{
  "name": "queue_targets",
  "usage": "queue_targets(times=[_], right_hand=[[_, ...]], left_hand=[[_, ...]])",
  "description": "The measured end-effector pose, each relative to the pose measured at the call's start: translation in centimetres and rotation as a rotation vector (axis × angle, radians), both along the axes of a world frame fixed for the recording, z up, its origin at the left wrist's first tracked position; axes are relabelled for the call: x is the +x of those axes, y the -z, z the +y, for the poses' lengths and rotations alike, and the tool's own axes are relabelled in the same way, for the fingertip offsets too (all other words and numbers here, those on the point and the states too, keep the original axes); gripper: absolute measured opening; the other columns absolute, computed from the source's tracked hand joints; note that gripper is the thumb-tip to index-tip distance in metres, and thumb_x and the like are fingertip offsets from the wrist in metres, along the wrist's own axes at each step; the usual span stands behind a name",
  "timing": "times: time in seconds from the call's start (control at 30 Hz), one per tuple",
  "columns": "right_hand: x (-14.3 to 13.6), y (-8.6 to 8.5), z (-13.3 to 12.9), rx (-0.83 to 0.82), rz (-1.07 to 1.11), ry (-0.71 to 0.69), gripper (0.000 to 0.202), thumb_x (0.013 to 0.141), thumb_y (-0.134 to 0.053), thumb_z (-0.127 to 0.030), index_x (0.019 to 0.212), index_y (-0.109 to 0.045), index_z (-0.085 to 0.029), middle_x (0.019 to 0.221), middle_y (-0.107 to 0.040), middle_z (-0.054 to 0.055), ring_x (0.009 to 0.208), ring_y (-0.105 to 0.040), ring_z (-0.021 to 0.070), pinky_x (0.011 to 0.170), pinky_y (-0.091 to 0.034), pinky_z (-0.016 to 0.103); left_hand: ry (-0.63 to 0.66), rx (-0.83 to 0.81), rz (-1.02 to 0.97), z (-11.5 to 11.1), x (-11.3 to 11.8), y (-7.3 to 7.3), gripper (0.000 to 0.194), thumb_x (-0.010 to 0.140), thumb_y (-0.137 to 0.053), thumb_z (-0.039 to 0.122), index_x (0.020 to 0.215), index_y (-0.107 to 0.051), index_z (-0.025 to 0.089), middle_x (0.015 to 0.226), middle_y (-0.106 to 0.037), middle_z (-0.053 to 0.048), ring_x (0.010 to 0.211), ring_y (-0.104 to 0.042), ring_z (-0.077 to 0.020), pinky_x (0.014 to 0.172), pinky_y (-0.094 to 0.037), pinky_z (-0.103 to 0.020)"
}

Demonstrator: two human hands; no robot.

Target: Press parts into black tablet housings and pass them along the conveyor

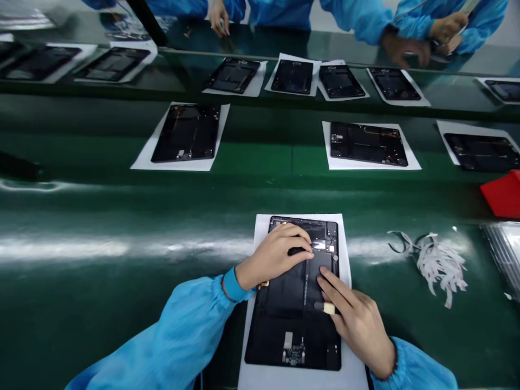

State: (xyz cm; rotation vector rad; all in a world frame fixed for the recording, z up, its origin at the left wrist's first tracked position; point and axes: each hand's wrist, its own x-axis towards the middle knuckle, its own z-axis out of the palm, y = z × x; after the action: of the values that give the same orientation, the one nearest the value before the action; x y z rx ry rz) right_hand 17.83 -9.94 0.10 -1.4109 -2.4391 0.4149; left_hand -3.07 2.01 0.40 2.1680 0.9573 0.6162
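An opened tablet [280,309], its inner parts showing, lies on a white sheet [249,374] in front of me. My left hand [280,249] reaches across its upper part, thumb and fingertips drawn together beside a shiny strip [319,245]; whatever they pinch is hidden. Over the tablet's right side, my right hand [355,314] rests its extended index and middle fingertips on the dark inner surface. A small cream piece with a dark tip [329,308] sticks out from under that hand, seemingly held by thumb and fingers. A small circuit board [294,353] shows at the tablet's lower end.
To the right lie a heap of white strips [441,265], a red object [504,195] and a clear plastic stack [506,254]. More opened tablets [189,132] on white sheets line the green surface [101,314] and raised shelf beyond. Blue-sleeved co-workers [280,13] are opposite.
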Motion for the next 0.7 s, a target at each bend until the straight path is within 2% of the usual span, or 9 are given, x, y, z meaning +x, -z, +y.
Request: queue_targets(times=[0.33, 0.47, 0.53, 0.6, 0.7], right_hand=[[0.0, 0.5, -0.3, -0.026, -0.004, 0.008, 0.057, 0.075, -0.039, 0.002, 0.127, -0.059, -0.012, 0.137, -0.055, 0.012, 0.076, -0.069, 0.0148, 0.074, -0.06, 0.03], [0.0, -0.4, 0.0, -0.022, 0.036, 0.002, 0.054, 0.08, -0.035, 0.003, 0.128, -0.056, -0.011, 0.136, -0.056, 0.013, 0.083, -0.069, 0.014, 0.076, -0.059, 0.027], [-0.2, -1.5, 0.0, -0.009, 0.061, -0.008, 0.052, 0.085, -0.032, 0.002, 0.131, -0.052, -0.009, 0.123, -0.064, 0.014, 0.082, -0.069, 0.0136, 0.073, -0.058, 0.025], [-0.4, -2.4, -0.5, 0.005, 0.033, -0.065, 0.047, 0.09, -0.031, -0.002, 0.134, -0.048, -0.007, 0.094, -0.071, 0.01, 0.071, -0.068, 0.0138, 0.064, -0.055, 0.025], [-1.4, -2.7, -1.9, 0.04, -0.102, -0.207, 0.038, 0.096, -0.037, -0.012, 0.131, -0.052, -0.005, 0.062, -0.064, 0.001, 0.053, -0.061, 0.014, 0.05, -0.048, 0.025]], left_hand=[[0.002, 0.029, -0.002, -0.1, 0.0, 0.4, 0.003, 0.085, -0.069, 0.021, 0.083, -0.071, 0.02, 0.097, -0.069, -0.001, 0.091, -0.06, -0.0179, 0.084, -0.042, -0.033], [0.014, 0.051, -0.004, 0.0, 0.0, 0.4, 0.003, 0.085, -0.069, 0.021, 0.083, -0.07, 0.019, 0.097, -0.069, -0.001, 0.092, -0.06, -0.0178, 0.084, -0.043, -0.032], [0.02, 0.056, 0.0, -0.1, 0.0, 0.5, 0.003, 0.085, -0.069, 0.022, 0.086, -0.069, 0.019, 0.098, -0.068, -0.001, 0.093, -0.06, -0.0181, 0.085, -0.043, -0.033], [0.017, 0.058, 0.014, -0.3, -0.1, 0.5, 0.011, 0.085, -0.069, 0.024, 0.094, -0.066, 0.019, 0.101, -0.068, -0.002, 0.096, -0.059, -0.0197, 0.088, -0.044, -0.035], [-0.043, 0.063, 0.019, -0.5, 0.0, 0.8, 0.033, 0.084, -0.07, 0.03, 0.111, -0.056, 0.017, 0.111, -0.064, -0.007, 0.104, -0.057, -0.023, 0.092, -0.046, -0.038]])
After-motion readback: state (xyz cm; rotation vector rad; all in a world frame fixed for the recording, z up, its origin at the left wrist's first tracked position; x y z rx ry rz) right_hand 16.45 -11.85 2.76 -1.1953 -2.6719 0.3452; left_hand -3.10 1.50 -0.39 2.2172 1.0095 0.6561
